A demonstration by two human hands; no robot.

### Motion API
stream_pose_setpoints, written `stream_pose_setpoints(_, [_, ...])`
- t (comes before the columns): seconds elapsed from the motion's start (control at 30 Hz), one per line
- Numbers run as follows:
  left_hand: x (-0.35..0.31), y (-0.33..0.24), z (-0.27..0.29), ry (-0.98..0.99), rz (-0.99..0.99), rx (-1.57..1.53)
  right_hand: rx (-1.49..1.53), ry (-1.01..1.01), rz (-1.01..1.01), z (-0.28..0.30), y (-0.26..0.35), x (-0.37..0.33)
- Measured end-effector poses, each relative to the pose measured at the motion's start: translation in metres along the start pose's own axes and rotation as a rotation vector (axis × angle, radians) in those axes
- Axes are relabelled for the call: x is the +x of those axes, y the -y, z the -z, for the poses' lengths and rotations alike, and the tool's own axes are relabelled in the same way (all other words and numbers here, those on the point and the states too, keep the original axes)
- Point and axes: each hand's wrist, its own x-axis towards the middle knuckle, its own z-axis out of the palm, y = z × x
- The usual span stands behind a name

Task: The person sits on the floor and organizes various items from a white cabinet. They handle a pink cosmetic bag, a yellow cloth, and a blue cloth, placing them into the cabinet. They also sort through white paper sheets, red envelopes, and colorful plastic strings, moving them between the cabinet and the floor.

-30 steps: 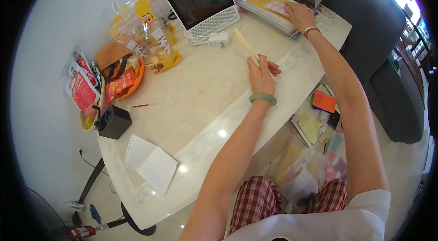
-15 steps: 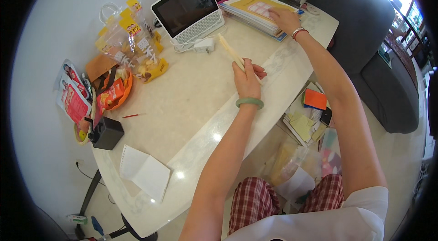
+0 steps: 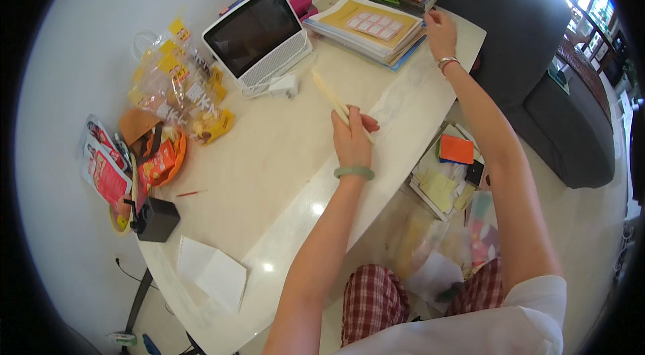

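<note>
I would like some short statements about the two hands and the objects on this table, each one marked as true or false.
1. The left hand holds a pale, long stick over the table. True.
2. The right hand rests on the tablet screen. False: it reaches the stack of books and folders at the far edge; the white tablet stands apart, to its left.
3. The left wrist wears a green bangle. True.
4. The snack bags lie on the floor. False: they lie on the table, left of the tablet.
5. A small black box stands near the table's left end. True.
</note>
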Motion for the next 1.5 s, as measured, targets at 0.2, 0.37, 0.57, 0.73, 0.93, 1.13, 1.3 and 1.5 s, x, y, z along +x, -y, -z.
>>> stream_pose_setpoints(0.2, [-0.007, -0.002, -0.009, -0.036, 0.109, -0.054, -0.453, 0.200, -0.081, 0.026, -0.120, 0.068])
stream_pose_setpoints(0.37, [-0.007, -0.009, -0.002, -0.065, 0.156, -0.067, -0.643, 0.373, -0.202, -0.012, -0.115, 0.069])
stream_pose_setpoints(0.57, [-0.006, -0.008, -0.005, -0.020, 0.148, 0.007, -0.728, 0.319, -0.163, 0.005, -0.110, 0.078])
stream_pose_setpoints(0.73, [-0.005, -0.012, -0.009, -0.064, 0.169, 0.025, -0.011, 0.077, 0.360, 0.000, -0.048, 0.039])
stream_pose_setpoints(0.93, [-0.004, -0.007, -0.003, -0.041, 0.127, 0.024, -0.457, 0.537, 0.467, -0.050, 0.073, 0.001])
stream_pose_setpoints(1.13, [-0.002, -0.003, -0.001, 0.013, 0.073, 0.052, -0.195, 0.299, 0.471, -0.040, 0.067, -0.011])
stream_pose_setpoints(1.3, [-0.003, -0.005, 0.006, 0.031, -0.005, -0.097, 0.579, 0.732, -0.074, 0.037, 0.116, -0.096])
stream_pose_setpoints(1.5, [-0.004, -0.011, 0.014, 0.009, -0.067, -0.191, 0.460, 0.969, -0.130, 0.071, 0.148, -0.185])
